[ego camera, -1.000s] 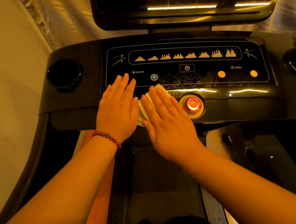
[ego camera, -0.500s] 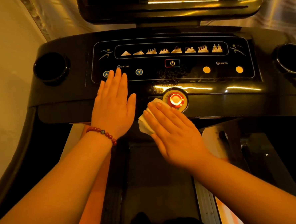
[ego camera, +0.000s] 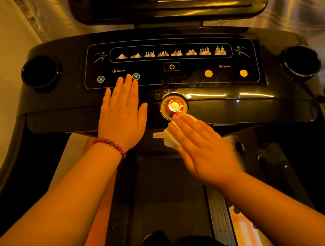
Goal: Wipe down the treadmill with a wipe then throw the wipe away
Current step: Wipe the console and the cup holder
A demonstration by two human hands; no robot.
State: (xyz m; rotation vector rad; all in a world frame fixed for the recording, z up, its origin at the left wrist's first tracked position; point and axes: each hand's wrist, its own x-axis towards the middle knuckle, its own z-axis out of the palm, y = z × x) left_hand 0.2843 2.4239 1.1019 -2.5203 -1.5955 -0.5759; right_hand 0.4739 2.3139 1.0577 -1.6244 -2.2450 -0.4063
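Right hand (ego camera: pixel 201 145), fingers flat, presses the wipe (ego camera: pixel 169 139) against the treadmill (ego camera: pixel 233 109); left hand (ego camera: pixel 122 114) flat, empty; wipe likely limp, light: pinch its free edge.

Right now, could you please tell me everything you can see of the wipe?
The wipe is a pale, crumpled sheet, mostly hidden under the straight fingers of the right hand, which presses it against the console front edge just below the red stop button; a rumpled corner sticks out left of the fingers.
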